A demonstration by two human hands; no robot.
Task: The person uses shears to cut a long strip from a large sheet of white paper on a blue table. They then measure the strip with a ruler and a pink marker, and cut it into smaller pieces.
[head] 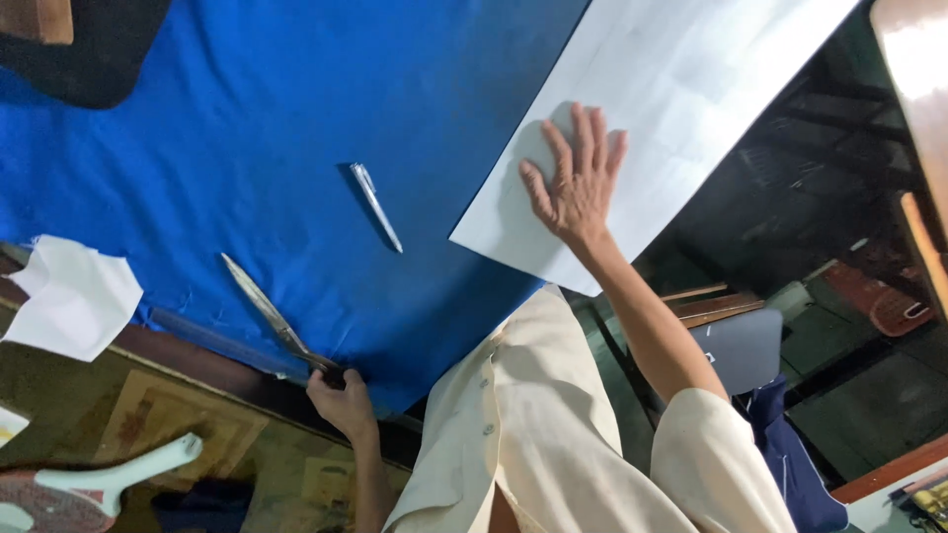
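Blue cloth (247,128) covers most of the surface. Left hand (341,400) is wrapped around the handles of the scissors (272,314), whose blades lie flat on the cloth, pointing away from it. Right hand (576,178) is spread flat, pressing down a white paper sheet (681,79). Between both hands there's a pen (376,205) lying on the cloth. Crumpled white paper (69,296) sits out past the left hand.

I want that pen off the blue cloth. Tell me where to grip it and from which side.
Pinch the pen mid-barrel from above, fingers on either long side. It lies flat and slanted on the blue cloth, clear of the scissors and white sheet.
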